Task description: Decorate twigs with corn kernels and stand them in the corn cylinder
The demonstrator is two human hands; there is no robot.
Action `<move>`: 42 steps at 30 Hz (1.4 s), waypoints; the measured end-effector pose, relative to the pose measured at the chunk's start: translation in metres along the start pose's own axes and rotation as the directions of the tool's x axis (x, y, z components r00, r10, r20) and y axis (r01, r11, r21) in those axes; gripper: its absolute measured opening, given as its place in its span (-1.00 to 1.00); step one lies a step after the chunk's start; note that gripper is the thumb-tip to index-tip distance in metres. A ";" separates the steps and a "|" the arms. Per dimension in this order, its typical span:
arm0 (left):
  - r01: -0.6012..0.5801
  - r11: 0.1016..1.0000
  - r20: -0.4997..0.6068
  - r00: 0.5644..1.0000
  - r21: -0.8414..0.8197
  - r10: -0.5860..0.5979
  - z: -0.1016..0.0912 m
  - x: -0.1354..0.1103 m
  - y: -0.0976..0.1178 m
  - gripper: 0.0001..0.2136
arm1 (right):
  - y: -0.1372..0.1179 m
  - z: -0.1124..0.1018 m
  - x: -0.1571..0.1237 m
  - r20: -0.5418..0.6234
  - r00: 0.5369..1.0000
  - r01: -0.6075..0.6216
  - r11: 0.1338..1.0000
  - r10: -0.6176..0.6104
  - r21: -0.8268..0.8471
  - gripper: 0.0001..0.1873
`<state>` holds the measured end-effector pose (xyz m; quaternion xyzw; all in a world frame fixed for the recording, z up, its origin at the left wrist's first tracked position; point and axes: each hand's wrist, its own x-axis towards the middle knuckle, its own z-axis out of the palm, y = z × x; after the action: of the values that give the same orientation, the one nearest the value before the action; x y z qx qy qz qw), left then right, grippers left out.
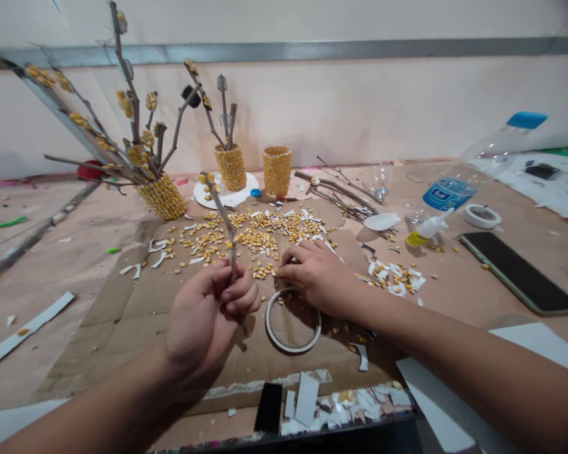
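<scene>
The right hand (318,277) hides part of the white ring (293,349); left of the ring, I can't see the twig's (228,226) middle.

Thin twig (226,218), yellow kernels (207,178) near its top, tilts in left hand (213,306)

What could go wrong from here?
The twig in the left hand carries yellow kernels near its top; a bump might loosen them. The right hand is close by the white ring, so a careless move could push it. Long branches spread from the leftmost kernel-covered pot, so a knock could perhaps tip it.
</scene>
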<state>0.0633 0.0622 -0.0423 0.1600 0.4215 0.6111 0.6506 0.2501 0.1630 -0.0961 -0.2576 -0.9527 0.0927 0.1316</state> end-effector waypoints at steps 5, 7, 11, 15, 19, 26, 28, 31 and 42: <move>0.001 0.994 -0.024 1.000 0.106 0.002 0.000 -0.003 -0.005 -0.83 | -0.003 -0.008 0.000 0.069 0.998 -0.009 0.998 0.013 -0.066 -0.86; 0.008 0.988 -0.011 1.000 0.157 -0.006 -0.001 -0.003 -0.008 -0.83 | -0.003 -0.008 -0.002 0.071 0.997 0.011 0.992 -0.002 -0.126 -0.89; -0.023 0.972 0.014 1.000 0.234 0.021 -0.005 0.000 -0.015 -0.87 | -0.002 -0.008 -0.003 0.017 1.000 0.007 0.992 -0.005 -0.128 -0.87; -0.001 0.967 0.083 0.996 0.254 -0.021 -0.009 0.001 -0.020 -0.79 | -0.007 -0.016 -0.006 -0.133 0.986 -0.062 0.955 0.104 0.292 -0.88; 0.040 0.956 0.145 0.986 0.292 -0.086 -0.009 -0.003 -0.025 -0.73 | -0.020 -0.026 -0.011 -0.212 0.944 -0.027 0.698 0.254 0.716 -0.92; 0.040 0.944 0.193 0.975 0.327 -0.108 -0.006 -0.005 -0.032 -0.71 | -0.032 -0.026 -0.013 -0.139 0.879 -0.011 0.310 0.456 0.951 -0.89; 0.046 0.942 0.189 0.975 0.332 -0.115 -0.007 -0.005 -0.034 -0.73 | -0.032 -0.026 -0.012 -0.123 0.861 -0.007 0.254 0.493 0.967 -0.79; 0.051 0.938 0.173 0.978 0.342 -0.116 -0.008 -0.007 -0.037 -0.76 | -0.032 -0.025 -0.012 -0.090 0.849 0.023 0.135 0.521 0.991 -0.65; 0.009 0.927 0.185 0.979 0.376 -0.085 -0.010 -0.007 -0.040 -0.76 | -0.032 -0.030 -0.015 -0.058 0.851 0.004 0.103 0.522 0.995 -0.49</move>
<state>0.0828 0.0443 -0.0743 0.3306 0.4669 0.4849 0.6615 0.2563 0.1315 -0.0633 -0.2906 -0.5471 0.6516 0.4377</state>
